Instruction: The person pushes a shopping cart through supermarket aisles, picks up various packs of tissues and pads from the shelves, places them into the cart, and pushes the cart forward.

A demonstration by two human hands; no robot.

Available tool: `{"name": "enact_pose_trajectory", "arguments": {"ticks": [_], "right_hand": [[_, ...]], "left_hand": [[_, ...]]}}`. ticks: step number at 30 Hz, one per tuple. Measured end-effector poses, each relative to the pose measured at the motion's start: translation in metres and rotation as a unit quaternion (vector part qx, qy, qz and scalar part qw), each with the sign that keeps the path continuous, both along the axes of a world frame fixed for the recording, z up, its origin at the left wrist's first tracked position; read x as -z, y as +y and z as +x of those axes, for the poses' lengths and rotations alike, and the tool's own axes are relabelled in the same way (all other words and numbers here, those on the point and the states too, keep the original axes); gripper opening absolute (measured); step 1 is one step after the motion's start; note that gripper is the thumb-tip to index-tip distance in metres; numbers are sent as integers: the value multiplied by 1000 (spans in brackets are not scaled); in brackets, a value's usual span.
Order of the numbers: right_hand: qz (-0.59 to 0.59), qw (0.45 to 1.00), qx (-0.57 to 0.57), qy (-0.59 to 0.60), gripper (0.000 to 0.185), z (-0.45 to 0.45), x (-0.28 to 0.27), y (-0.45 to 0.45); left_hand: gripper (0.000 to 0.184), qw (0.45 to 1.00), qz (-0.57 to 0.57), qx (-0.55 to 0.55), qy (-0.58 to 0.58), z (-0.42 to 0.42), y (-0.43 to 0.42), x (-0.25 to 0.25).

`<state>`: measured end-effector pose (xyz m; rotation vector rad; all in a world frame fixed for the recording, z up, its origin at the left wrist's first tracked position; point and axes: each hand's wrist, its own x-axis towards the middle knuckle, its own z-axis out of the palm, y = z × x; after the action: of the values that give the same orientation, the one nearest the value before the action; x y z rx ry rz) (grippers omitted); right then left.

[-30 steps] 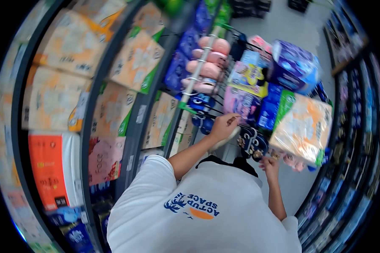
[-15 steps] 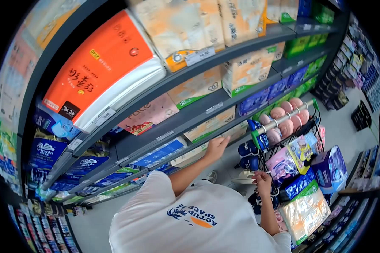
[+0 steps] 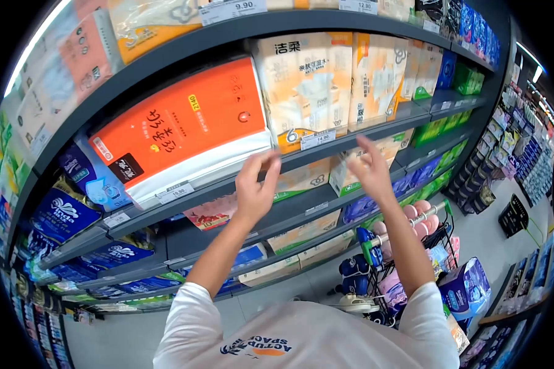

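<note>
My left hand (image 3: 256, 187) is raised in front of the shelf edge, by the lower right corner of a large orange-and-white pack of tissue paper (image 3: 188, 123). Its fingers are half bent, with a gap between thumb and forefinger and nothing held. Level with it, my right hand (image 3: 369, 169) has its forefinger stretched up and the other fingers loosely curled, holding nothing. Between and above the hands stands a cream-and-orange tissue multipack (image 3: 305, 86), with a similar pack (image 3: 375, 77) to its right. Whether either hand touches the shelf is unclear.
A price tag (image 3: 318, 140) sits on the grey shelf edge (image 3: 228, 184). Blue Vinda packs (image 3: 64, 209) fill the left end. Behind my right arm stands a cart with a green-ended handle (image 3: 406, 229), pink round items and a purple pack (image 3: 465, 289). A black basket (image 3: 514, 218) lies farther right.
Both hands have risen to the middle shelf: my left from the lower shelves, my right from beside the cart. The view has tilted up, bringing more of the upper shelf into sight.
</note>
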<state>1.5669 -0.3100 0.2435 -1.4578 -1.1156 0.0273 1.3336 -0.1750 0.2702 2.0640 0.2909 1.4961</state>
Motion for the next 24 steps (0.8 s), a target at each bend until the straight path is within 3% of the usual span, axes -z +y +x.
{"name": "enact_pose_trajectory", "arguments": {"ticks": [3,6,13,16,17,20,24], "right_hand": [[64,994,44,-81,68,9,-54,44],[92,988,88,-89,72,15,-75,79],[111,979,157,-65,69,29,-73,109],[122,987,99,-46,64,45,-67,115],[132,991,10,16,56,35,-78,106],[126,987,-74,59,47,35,-88,99],[55,990,-83,103,41,28,-107,85]], "left_hand": [[37,996,90,10,10,17,-1,-55],[49,993,120,12,2,43,2,-78],[66,996,68,-43,-27,74,14,-65],[71,994,35,-98,-32,77,19,-47],[73,996,16,-77,-44,77,20,-46],[75,996,-49,-51,-60,84,19,-46],[78,982,-162,-77,-55,96,13,-53]]}}
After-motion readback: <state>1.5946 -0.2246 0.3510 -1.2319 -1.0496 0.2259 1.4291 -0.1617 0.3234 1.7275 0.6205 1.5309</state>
